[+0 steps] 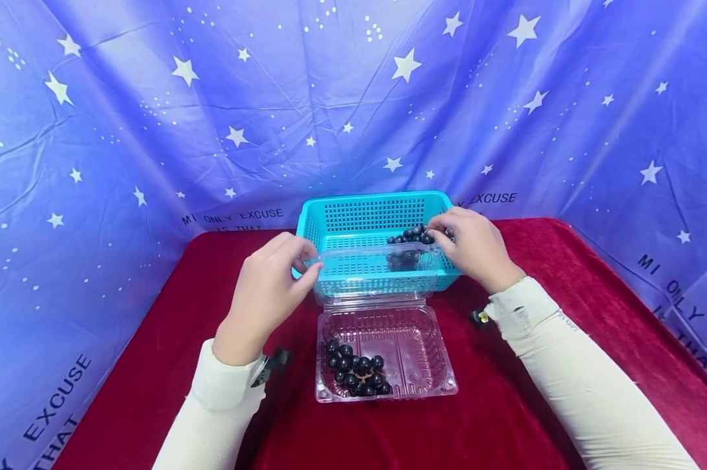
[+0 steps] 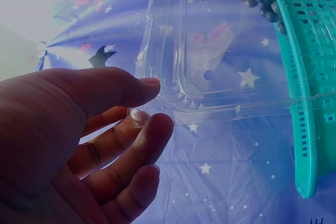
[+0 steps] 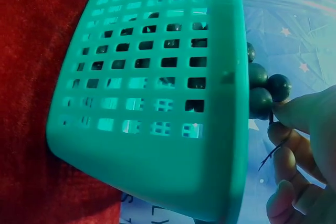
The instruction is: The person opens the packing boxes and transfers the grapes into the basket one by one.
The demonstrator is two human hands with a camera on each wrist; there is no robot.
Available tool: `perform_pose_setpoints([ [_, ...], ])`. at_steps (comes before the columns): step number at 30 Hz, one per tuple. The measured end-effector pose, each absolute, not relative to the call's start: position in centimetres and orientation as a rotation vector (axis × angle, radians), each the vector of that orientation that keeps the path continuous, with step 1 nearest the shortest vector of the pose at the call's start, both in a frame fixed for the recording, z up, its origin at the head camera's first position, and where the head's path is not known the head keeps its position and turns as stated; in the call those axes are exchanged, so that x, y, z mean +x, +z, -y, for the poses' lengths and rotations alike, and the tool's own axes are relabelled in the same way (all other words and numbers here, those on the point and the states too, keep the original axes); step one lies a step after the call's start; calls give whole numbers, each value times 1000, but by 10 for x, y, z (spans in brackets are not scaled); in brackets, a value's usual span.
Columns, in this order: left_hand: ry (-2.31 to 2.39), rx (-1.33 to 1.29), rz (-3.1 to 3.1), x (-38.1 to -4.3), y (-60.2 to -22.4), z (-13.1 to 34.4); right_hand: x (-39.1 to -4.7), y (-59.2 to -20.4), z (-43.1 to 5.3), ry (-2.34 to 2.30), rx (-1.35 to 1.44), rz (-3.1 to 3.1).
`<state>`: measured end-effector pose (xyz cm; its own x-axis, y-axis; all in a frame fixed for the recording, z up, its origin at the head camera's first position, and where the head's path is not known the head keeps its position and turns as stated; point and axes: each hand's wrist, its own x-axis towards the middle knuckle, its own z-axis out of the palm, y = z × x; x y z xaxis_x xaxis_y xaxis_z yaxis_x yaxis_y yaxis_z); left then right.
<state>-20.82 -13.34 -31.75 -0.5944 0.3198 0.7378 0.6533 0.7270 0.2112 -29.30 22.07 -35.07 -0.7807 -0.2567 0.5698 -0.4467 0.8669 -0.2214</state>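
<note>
Thumb and fingers of my left hand (image 1: 265, 287) pinch a corner of the clear plastic lid (image 2: 184, 98) of a hinged fruit box (image 1: 414, 346). The lid stands raised and overlaps the front of a turquoise basket (image 1: 377, 197) in the head view. Over the basket's right side, my right hand (image 1: 476, 248) pinches the stem of a bunch of dark grapes (image 1: 414, 235). In the right wrist view these grapes (image 3: 258, 95) show above the basket rim, with a bit of bare stem (image 3: 269, 158) sticking out below the fingers. Another dark grape bunch (image 1: 359, 369) lies in the box's left half.
A dark red velvet cloth (image 1: 494, 418) covers the table under the box and basket. Close behind and on both sides hangs a blue star-patterned curtain (image 1: 329, 85). Each wrist bears a small dark device, such as the one by the left cuff (image 1: 279, 359).
</note>
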Motion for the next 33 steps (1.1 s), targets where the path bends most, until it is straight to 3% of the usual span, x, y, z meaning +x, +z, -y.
perform_pose_setpoints([
  [33, -611, -729, 2237, -206, -316, 132, -292, -372, -233, 490, 350, 2752],
])
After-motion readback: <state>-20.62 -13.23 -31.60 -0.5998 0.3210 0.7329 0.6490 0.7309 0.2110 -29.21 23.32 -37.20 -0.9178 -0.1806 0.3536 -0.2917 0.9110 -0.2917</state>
